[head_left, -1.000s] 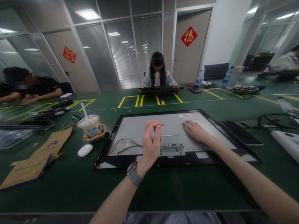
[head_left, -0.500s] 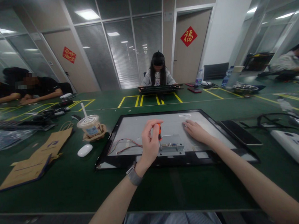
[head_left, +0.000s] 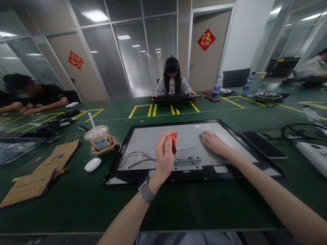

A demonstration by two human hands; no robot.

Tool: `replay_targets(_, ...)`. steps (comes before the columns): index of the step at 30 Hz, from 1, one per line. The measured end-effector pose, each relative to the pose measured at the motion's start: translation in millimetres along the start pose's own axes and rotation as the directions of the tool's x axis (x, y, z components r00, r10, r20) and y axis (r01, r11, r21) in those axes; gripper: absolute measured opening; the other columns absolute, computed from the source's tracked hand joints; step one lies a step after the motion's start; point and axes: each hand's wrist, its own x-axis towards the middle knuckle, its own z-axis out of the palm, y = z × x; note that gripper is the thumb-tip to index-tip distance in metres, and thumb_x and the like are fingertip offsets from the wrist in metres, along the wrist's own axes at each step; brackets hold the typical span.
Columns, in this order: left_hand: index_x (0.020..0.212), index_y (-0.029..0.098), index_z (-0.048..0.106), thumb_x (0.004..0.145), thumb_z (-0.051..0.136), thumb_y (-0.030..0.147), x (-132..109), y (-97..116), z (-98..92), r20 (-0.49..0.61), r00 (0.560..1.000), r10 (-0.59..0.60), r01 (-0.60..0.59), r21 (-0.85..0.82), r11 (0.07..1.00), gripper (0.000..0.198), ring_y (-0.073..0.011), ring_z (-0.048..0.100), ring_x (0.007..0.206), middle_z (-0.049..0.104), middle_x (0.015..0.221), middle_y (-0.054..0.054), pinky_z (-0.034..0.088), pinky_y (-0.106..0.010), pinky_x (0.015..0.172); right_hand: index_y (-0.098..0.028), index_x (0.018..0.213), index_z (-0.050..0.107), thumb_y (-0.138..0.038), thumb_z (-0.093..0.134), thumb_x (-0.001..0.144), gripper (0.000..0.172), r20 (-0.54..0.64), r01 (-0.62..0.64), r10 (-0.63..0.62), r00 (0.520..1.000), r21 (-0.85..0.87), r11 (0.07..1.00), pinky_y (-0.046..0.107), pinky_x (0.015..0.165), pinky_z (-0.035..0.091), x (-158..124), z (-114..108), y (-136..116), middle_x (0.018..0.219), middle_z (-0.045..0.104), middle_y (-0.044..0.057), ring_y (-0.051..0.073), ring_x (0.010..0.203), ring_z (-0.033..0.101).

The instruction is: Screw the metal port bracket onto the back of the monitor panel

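Observation:
My left hand is closed around an orange and black screwdriver, held upright with its shaft pointing down. Its tip meets the left end of a metal bracket with connector ports, though the exact contact is too small to make out. The bracket sits on the grey back of a black-framed display panel, which lies flat on the table. Fingers outstretched, my right hand rests flat on the panel, right of the bracket. Thin red and black wires run across the panel to the left of my left hand.
Left of the panel are a drink cup with a straw, a white earbud case and a brown paper bag. To the right lie a dark phone and a white device. A person sits opposite, holding another panel.
The orange screwdriver handle has turned slightly in my left hand, whose fingers shifted a little. My right hand stays put. The person opposite now has both hands on their panel's edges.

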Motion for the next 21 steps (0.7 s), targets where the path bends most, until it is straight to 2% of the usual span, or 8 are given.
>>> replay_targets(3,0.088,0.020,0.074,0.093,0.066,0.033,2.3,1.5,0.3,-0.065,0.996,0.063,-0.058,0.080,0.995,0.017,-0.0177,0.059,0.088,0.059,0.092,-0.005,0.049,-0.029,0.080,-0.011,0.144,0.054,-0.029,0.033,0.103,0.050,-0.007,-0.001,0.001,1.000,-0.001,1.000,0.049,0.114,0.039,0.5,1.5,-0.3,0.151,0.053,0.021,0.033,0.137,0.051)
replay_targets(5,0.084,0.020,0.074,0.091,0.069,0.034,3.4,2.0,0.4,-0.094,0.993,0.066,-0.056,0.104,0.993,0.016,-0.0172,0.058,0.084,0.057,0.088,-0.003,0.048,-0.029,0.078,-0.011,0.143,0.055,-0.028,0.033,0.102,0.049,-0.014,-0.005,0.005,1.000,-0.001,1.000,0.050,0.114,0.039,0.7,2.4,-0.4,0.150,0.053,0.021,0.033,0.137,0.051)
replay_targets(10,0.106,0.020,0.070,0.103,0.049,0.033,3.5,-0.5,0.6,-0.052,0.997,-0.063,0.063,0.000,0.998,0.025,-0.0157,0.061,0.082,0.064,0.090,-0.004,0.050,-0.028,0.078,-0.014,0.144,0.055,-0.029,0.033,0.103,0.049,-0.013,-0.003,0.003,1.000,0.007,1.000,0.047,0.114,0.039,0.0,2.1,0.8,0.150,0.054,0.019,0.031,0.138,0.051)
replay_targets(14,0.099,0.019,0.065,0.105,0.041,0.034,3.3,-3.1,1.3,-0.064,0.991,-0.116,0.109,-0.096,0.989,0.030,-0.0163,0.064,0.083,0.068,0.088,-0.005,0.051,-0.029,0.079,-0.015,0.143,0.056,-0.030,0.034,0.103,0.048,-0.016,-0.007,0.007,1.000,0.018,1.000,0.049,0.114,0.040,-0.5,0.5,1.0,0.151,0.053,0.019,0.032,0.137,0.052)
replay_targets(18,0.089,0.019,0.068,0.100,0.054,0.033,4.8,-1.5,0.7,-0.066,0.997,-0.030,0.029,-0.018,0.999,0.022,-0.0168,0.061,0.089,0.064,0.093,-0.005,0.049,-0.028,0.080,-0.012,0.144,0.055,-0.030,0.033,0.103,0.049,-0.001,-0.013,0.013,1.000,0.014,1.000,0.048,0.115,0.038,-0.3,-1.0,-0.8,0.151,0.052,0.021,0.032,0.138,0.050)
replay_targets(21,0.084,0.019,0.070,0.093,0.065,0.031,5.6,1.1,0.1,-0.086,0.996,0.021,-0.016,0.050,0.999,0.015,-0.0153,0.057,0.083,0.057,0.091,-0.003,0.048,-0.027,0.078,-0.012,0.144,0.054,-0.030,0.034,0.103,0.049,0.000,-0.016,0.016,1.000,0.017,1.000,0.048,0.115,0.037,-0.2,-1.6,-1.8,0.151,0.052,0.021,0.033,0.138,0.050)
